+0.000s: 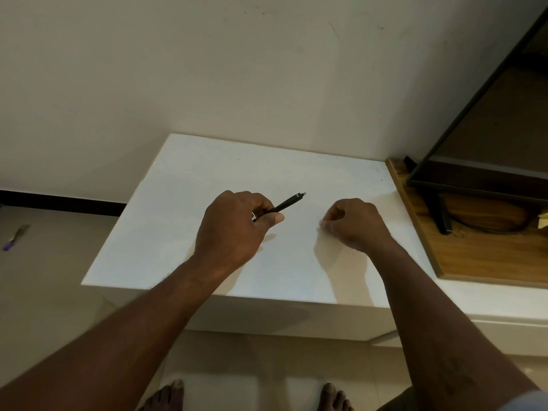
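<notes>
Pen [286, 203] and both hands sit at the middle of the frame. Behind them a plain cream wall [207, 69] fills the upper half. A pale tiled floor [44, 277] runs along the left and bottom, with a black skirting strip [59, 201] where it meets the wall. A white table [166, 226] stands against the wall in the centre. A wooden board [489, 259] adjoins it on the right and carries a dark-framed screen [474, 179]. The left hand [234, 229] hovers over the table, fingers and thumb curled round the black pen, whose far end points to the upper right. The right hand [353, 223] is loosely fisted, fingertips meeting the thumb, with nothing plainly between them. Two bare feet [166, 396] show at the bottom edge, and a small purple-handled tool [14, 238] lies on the floor at far left.
</notes>
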Tool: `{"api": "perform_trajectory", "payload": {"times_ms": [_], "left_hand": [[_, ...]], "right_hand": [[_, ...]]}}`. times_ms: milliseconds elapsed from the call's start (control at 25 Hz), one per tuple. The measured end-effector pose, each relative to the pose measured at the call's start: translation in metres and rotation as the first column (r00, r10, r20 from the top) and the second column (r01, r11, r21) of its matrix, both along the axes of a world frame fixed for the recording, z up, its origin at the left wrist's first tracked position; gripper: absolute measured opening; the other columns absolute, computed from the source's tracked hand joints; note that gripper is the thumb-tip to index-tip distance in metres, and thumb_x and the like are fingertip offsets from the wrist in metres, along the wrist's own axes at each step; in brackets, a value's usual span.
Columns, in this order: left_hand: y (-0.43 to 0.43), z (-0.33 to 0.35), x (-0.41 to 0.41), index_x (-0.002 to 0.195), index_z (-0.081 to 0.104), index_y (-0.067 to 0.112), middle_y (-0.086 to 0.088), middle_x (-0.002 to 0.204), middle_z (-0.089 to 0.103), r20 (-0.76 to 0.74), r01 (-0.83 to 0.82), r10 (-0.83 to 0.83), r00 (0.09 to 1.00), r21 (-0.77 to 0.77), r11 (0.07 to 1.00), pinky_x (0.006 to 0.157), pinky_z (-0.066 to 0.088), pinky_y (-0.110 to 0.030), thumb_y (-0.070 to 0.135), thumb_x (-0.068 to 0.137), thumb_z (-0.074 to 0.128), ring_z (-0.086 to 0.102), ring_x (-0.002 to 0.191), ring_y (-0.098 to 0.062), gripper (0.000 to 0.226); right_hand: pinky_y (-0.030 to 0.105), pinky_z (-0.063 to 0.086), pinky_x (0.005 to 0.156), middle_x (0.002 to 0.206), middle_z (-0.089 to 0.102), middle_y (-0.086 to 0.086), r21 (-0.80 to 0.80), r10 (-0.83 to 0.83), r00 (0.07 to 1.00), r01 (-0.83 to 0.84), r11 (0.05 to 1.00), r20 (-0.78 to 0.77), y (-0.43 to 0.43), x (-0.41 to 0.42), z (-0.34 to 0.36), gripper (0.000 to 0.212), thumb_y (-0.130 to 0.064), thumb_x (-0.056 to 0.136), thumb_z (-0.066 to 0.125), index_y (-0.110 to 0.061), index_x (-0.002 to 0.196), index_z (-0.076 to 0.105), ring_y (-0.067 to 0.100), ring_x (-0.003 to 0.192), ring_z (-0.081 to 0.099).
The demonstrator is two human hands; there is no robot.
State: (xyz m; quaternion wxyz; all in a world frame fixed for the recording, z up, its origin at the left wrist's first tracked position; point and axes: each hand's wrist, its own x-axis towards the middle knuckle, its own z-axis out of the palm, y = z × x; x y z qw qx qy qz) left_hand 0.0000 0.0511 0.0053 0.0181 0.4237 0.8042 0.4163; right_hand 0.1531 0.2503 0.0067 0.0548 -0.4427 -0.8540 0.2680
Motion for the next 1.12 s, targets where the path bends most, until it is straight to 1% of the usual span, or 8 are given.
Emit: {"api": "perform_trajectory", "payload": {"times_ms": [40, 120, 240, 320, 600, 720, 880, 1120], "left_hand": [[0.0, 0.0, -0.001, 0.089, 0.076, 0.034, 0.016, 0.081, 0.07, -0.001, -0.001, 0.001, 1.0, -0.001, 1.0, 0.066, 0.041, -0.021, 0.049, 0.088, 0.073, 0.061, 0.084, -0.009, 0.015], [0.0, -0.001, -0.003, 0.089, 0.076, 0.034, 0.016, 0.081, 0.07, -0.003, -0.005, 0.005, 1.0, -0.002, 1.0, 0.067, 0.043, -0.024, 0.05, 0.088, 0.073, 0.062, 0.083, -0.009, 0.016], [0.001, -0.001, -0.003, 0.088, 0.077, 0.034, 0.015, 0.08, 0.071, -0.009, -0.008, 0.008, 1.0, -0.008, 1.0, 0.067, 0.048, -0.029, 0.051, 0.087, 0.073, 0.063, 0.081, -0.01, 0.017], [0.001, -0.002, -0.003, 0.089, 0.077, 0.034, 0.015, 0.081, 0.071, -0.011, -0.007, 0.007, 1.0, -0.013, 1.0, 0.067, 0.049, -0.03, 0.051, 0.087, 0.073, 0.062, 0.081, -0.01, 0.018], [0.002, -0.003, -0.004, 0.088, 0.076, 0.034, 0.016, 0.08, 0.07, -0.021, -0.013, 0.013, 1.0, -0.007, 1.0, 0.064, 0.041, -0.023, 0.051, 0.087, 0.073, 0.061, 0.081, -0.009, 0.017], [0.001, -0.003, -0.005, 0.087, 0.076, 0.035, 0.016, 0.079, 0.069, -0.02, -0.012, 0.012, 1.0, -0.011, 1.0, 0.063, 0.041, -0.023, 0.051, 0.087, 0.073, 0.061, 0.081, -0.008, 0.017], [0.001, -0.003, -0.004, 0.089, 0.077, 0.033, 0.015, 0.08, 0.07, -0.031, -0.012, 0.012, 0.999, 0.002, 1.0, 0.063, 0.039, -0.019, 0.051, 0.087, 0.074, 0.061, 0.08, -0.008, 0.018], [0.001, -0.003, -0.004, 0.09, 0.078, 0.032, 0.017, 0.077, 0.067, -0.039, -0.017, 0.017, 0.999, 0.003, 1.0, 0.062, 0.038, -0.018, 0.05, 0.087, 0.074, 0.061, 0.08, -0.009, 0.018]], "right_hand": [[0.029, 0.055, 0.067, 0.083, 0.079, -0.003, -0.118, 0.038, 0.996, -0.047, 0.992, -0.079, -0.005, -0.004, 0.003, 0.007, -0.023, 0.088, 0.08, -0.024, 0.083, 0.076, 0.013, 0.078, 0.074], [0.026, 0.055, 0.067, 0.084, 0.081, -0.003, -0.307, 0.041, 0.961, -0.128, 0.943, -0.273, -0.015, -0.01, 0.014, 0.003, -0.023, 0.09, 0.08, -0.021, 0.087, 0.079, 0.009, 0.074, 0.076], [0.023, 0.054, 0.069, 0.095, 0.083, -0.003, -0.42, -0.065, 0.858, -0.182, 0.889, -0.509, -0.021, -0.015, 0.028, 0.007, -0.023, 0.096, 0.075, -0.02, 0.096, 0.081, 0.01, 0.079, 0.076], [0.026, 0.053, 0.073, 0.098, 0.083, -0.001, -0.469, -0.145, 0.807, -0.177, 0.865, -0.573, -0.021, -0.013, 0.033, 0.01, -0.023, 0.098, 0.072, -0.02, 0.099, 0.081, 0.009, 0.08, 0.075], [0.03, 0.05, 0.077, 0.098, 0.083, 0.0, -0.482, -0.172, 0.791, -0.17, 0.86, -0.587, -0.024, -0.012, 0.034, 0.014, -0.023, 0.097, 0.072, -0.015, 0.105, 0.081, 0.009, 0.079, 0.073], [0.031, 0.05, 0.077, 0.099, 0.083, 0.0, -0.475, -0.177, 0.786, -0.163, 0.865, -0.592, -0.026, -0.013, 0.033, 0.014, -0.023, 0.098, 0.072, -0.015, 0.105, 0.081, 0.009, 0.08, 0.073], [0.03, 0.05, 0.075, 0.098, 0.083, 0.0, -0.476, -0.185, 0.779, -0.161, 0.865, -0.599, -0.026, -0.014, 0.032, 0.015, -0.024, 0.097, 0.073, -0.013, 0.106, 0.08, 0.009, 0.078, 0.073], [0.029, 0.049, 0.074, 0.098, 0.083, 0.0, -0.464, -0.168, 0.774, -0.178, 0.868, -0.61, -0.025, -0.013, 0.031, 0.016, -0.025, 0.096, 0.074, -0.013, 0.106, 0.08, 0.01, 0.078, 0.073]]}}
